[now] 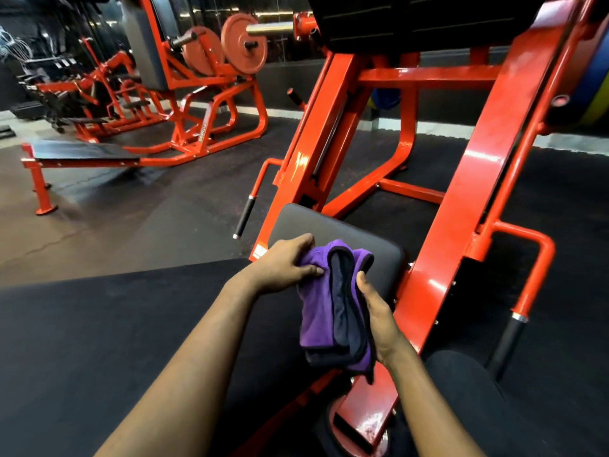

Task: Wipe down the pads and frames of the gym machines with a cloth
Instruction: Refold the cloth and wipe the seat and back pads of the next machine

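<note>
A folded purple and dark navy cloth (pixel 333 301) hangs between both my hands over the leg press machine. My left hand (pixel 290 263) pinches its upper left edge. My right hand (pixel 379 321) grips its right side from below. Just behind the cloth lies the dark grey seat pad (pixel 316 225). A large black back pad (pixel 115 324) spreads out under my left forearm. The machine's orange frame rail (pixel 487 179) rises on the right, and another orange rail (pixel 323 120) rises behind the seat pad.
Black-gripped handles stick out at the left (pixel 245 216) and right (pixel 509 338) of the seat. An orange plate-loaded machine (pixel 211 94) with weight plates (pixel 244 44) and a flat bench (pixel 79 153) stand at the back left on dark rubber flooring. Coloured plates (pixel 593 77) sit at the far right.
</note>
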Demonstrator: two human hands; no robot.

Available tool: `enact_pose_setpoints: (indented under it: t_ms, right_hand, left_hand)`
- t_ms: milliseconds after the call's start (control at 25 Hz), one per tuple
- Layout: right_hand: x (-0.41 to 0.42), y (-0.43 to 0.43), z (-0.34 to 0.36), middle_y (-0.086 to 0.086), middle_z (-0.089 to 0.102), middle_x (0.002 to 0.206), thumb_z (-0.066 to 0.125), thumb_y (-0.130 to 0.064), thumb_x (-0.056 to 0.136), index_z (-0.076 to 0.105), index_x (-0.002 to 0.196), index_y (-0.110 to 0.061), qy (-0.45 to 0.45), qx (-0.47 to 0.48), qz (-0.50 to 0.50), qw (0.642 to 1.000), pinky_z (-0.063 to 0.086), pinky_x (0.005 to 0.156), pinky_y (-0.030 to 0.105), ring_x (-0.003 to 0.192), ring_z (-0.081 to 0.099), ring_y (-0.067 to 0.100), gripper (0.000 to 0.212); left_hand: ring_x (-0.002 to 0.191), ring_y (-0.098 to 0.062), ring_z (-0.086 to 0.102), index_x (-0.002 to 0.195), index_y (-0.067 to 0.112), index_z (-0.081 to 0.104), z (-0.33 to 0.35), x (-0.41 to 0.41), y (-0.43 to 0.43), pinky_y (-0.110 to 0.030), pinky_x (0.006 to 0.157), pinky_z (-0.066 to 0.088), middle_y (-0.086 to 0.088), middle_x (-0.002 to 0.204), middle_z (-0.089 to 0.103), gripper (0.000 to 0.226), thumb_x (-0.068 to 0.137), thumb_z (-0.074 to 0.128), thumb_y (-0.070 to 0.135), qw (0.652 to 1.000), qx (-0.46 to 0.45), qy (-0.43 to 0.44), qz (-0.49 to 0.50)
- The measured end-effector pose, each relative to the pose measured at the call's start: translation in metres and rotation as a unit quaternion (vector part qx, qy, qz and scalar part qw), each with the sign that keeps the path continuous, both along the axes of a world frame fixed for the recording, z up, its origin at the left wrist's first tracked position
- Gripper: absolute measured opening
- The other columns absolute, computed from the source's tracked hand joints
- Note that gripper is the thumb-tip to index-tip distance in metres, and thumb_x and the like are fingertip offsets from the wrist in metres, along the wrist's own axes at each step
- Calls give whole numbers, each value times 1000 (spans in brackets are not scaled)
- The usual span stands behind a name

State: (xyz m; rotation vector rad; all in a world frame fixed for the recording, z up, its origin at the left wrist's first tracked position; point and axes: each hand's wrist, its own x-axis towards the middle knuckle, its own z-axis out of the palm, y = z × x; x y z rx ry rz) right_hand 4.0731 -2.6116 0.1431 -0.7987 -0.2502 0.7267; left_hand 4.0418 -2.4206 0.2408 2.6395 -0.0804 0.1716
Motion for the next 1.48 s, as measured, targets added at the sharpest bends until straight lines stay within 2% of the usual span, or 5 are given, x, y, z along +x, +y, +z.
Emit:
enact_pose_setpoints:
  t_ms: [320,480,800,1120,1480]
  right_hand:
    - [22,17,6,-6,75,112,82,-65,66,66,116,-24,-191,-218,-206,935,52,94,33,108,69,11,67]
    - [37,19,3,-2,72,93,61,-11,88,58,101,-25,-197,-232,-285,909,51,84,38,94,67,24,19]
    - [46,15,16,0,69,97,46,19,78,58,94,-18,-274,-179,-245,913,47,86,29,91,62,9,43]
    - [49,9,8,-7,56,77,71,-1,83,50,84,-22,-348,-235,-189,888,41,69,30,72,49,4,30]
    - [37,-12,33,4,71,120,75,-10,83,59,129,-13,-214,-69,-87,970,53,92,28,108,68,13,49]
  left_hand:
    - [61,-11,44,112,20,54,47,0,-16,-18,54,34,3,69,48,48,76,84,29,999,41,-13,-28]
    - [78,-9,46,105,18,59,43,-8,-7,-21,65,36,9,84,55,36,78,82,22,996,69,6,-52]
    - [70,6,51,107,24,66,39,-23,8,-9,63,39,18,79,58,31,81,77,10,997,63,29,-16]
    - [62,0,47,82,18,49,24,-27,11,-24,57,34,10,66,49,40,70,87,22,995,65,-69,41]
    - [75,-13,51,79,19,54,53,-22,0,-27,70,41,3,78,54,23,88,74,26,996,23,-89,9]
